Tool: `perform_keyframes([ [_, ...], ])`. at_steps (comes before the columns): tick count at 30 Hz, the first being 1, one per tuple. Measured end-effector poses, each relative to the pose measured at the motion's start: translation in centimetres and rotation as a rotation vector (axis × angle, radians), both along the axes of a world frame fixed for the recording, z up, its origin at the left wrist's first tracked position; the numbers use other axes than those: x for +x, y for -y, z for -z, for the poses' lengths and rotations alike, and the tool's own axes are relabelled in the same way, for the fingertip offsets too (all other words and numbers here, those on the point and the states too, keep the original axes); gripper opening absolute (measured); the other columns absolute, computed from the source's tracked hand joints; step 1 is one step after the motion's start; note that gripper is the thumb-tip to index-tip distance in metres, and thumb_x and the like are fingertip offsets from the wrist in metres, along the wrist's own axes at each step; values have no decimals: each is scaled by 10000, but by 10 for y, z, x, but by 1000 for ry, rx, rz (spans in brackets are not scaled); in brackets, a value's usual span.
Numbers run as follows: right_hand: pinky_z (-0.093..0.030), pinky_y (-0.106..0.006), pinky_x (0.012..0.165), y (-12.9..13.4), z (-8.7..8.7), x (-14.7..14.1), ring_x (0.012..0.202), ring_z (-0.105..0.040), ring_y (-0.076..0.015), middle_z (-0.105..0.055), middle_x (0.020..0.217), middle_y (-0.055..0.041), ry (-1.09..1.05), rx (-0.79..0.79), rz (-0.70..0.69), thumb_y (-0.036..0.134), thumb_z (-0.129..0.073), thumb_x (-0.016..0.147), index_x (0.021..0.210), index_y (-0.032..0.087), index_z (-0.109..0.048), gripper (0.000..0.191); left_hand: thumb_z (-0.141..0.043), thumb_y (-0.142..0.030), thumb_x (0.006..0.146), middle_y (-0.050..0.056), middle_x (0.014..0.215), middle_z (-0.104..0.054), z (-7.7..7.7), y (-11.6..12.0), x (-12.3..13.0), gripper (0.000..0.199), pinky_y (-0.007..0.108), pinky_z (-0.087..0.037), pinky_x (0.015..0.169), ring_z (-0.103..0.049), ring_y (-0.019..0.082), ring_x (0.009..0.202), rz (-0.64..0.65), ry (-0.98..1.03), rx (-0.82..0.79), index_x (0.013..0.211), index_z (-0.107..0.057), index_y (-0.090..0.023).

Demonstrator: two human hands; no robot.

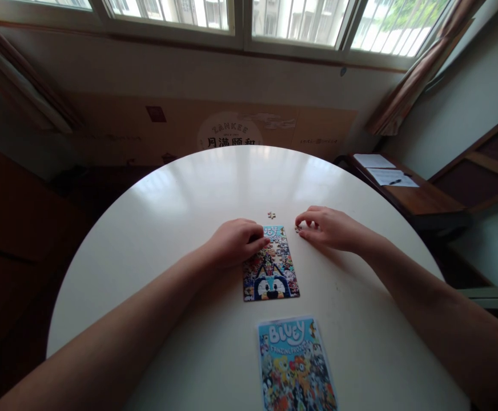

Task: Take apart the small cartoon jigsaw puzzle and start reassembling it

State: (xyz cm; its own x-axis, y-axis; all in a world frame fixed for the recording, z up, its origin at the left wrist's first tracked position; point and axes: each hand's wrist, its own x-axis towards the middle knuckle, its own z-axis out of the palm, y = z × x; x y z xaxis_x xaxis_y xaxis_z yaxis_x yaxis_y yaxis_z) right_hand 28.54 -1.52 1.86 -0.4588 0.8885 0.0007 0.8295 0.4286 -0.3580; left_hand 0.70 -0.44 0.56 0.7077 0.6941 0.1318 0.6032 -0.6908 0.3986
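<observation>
A colourful jigsaw puzzle (273, 281) lies on the white round table, with a pale gap in its middle where pieces are absent. My left hand (239, 242) rests over the puzzle's upper left edge, its fingers curled together; whatever may be under them is hidden. Just right of the puzzle, my right hand (321, 227) has its thumb and fingertips at a small loose piece (298, 229) on the table. Another loose piece or small cluster (272, 215) lies beyond the puzzle's top edge. Nearer to me is a printed picture sheet (296, 365) reading "BLUEY".
The white table's (103, 274) curved far edge faces a wall under windows. At the right stands a brown wooden desk (422, 197) bearing papers (392, 177) and a pen. Curtains hang on both sides, and a large printed cardboard panel (317, 128) is behind the table.
</observation>
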Motion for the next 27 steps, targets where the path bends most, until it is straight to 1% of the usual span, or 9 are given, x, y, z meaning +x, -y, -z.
perform_keyframes([
  [3, -454, -328, 669, 2, -7, 3, 773, -603, -195, -677, 914, -70, 41, -88, -22, 406, -627, 891, 947, 214, -690, 210, -507, -416, 947, 30, 755, -625, 0, 0, 0, 330, 279, -379, 637, -540, 162, 695, -1, -1, 1, 710, -585, -200],
  [6, -441, -309, 622, 1, -7, 7, 715, -589, -180, -677, 835, -58, -24, -191, -7, 439, -678, 852, 858, 197, -665, 242, -516, -414, 943, 32, 767, -631, -1, 0, 0, 319, 282, -388, 646, -547, 165, 709, -1, -9, -5, 721, -597, -200],
  [9, -455, -300, 613, 1, -5, 9, 694, -599, -172, -688, 787, -49, -220, -327, 6, 441, -709, 829, 805, 190, -647, 260, -522, -410, 941, 32, 782, -635, -1, 0, -1, 307, 287, -394, 659, -557, 169, 725, -5, -17, -14, 733, -606, -199],
  [12, -497, -311, 675, 6, -7, 2, 731, -630, -172, -710, 798, -44, -437, -472, -61, 429, -730, 823, 815, 183, -653, 258, -524, -410, 940, 31, 786, -640, -1, 1, -1, 312, 290, -394, 666, -560, 171, 736, -4, -18, -17, 725, -604, -199],
  [14, -506, -308, 685, 13, -10, -7, 731, -636, -164, -711, 798, -35, -513, -523, -112, 414, -741, 819, 825, 179, -665, 248, -527, -410, 939, 30, 783, -643, -1, 1, -1, 312, 287, -389, 663, -558, 169, 733, -3, -13, -11, 722, -605, -200],
  [17, -512, -294, 681, 22, -12, -22, 734, -640, -157, -713, 799, -29, -564, -544, -157, 368, -751, 816, 840, 176, -685, 205, -542, -403, 931, 29, 784, -648, 0, 1, 0, 294, 286, -384, 661, -556, 168, 725, -5, -13, -2, 731, -615, -200],
  [20, -508, -282, 668, 27, -9, -33, 733, -643, -154, -721, 799, -31, -570, -532, -160, 324, -751, 818, 843, 178, -701, 157, -542, -398, 934, 30, 786, -652, 1, 1, 0, 291, 292, -384, 665, -558, 171, 727, -7, -25, 5, 736, -623, -201],
  [24, -506, -284, 664, 27, -3, -37, 736, -649, -158, -728, 802, -35, -561, -526, -132, 308, -755, 813, 840, 183, -717, 133, -538, -391, 936, 30, 785, -652, 3, 0, 0, 286, 292, -377, 659, -561, 175, 744, -5, -25, 16, 738, -622, -203],
  [27, -480, -272, 630, 27, 0, -37, 703, -622, -148, -704, 763, -25, -527, -519, -119, 289, -739, 818, 832, 180, -717, 112, -538, -393, 936, 28, 781, -650, 4, 0, 0, 287, 292, -370, 650, -559, 174, 746, 1, -19, 22, 733, -612, -203],
])
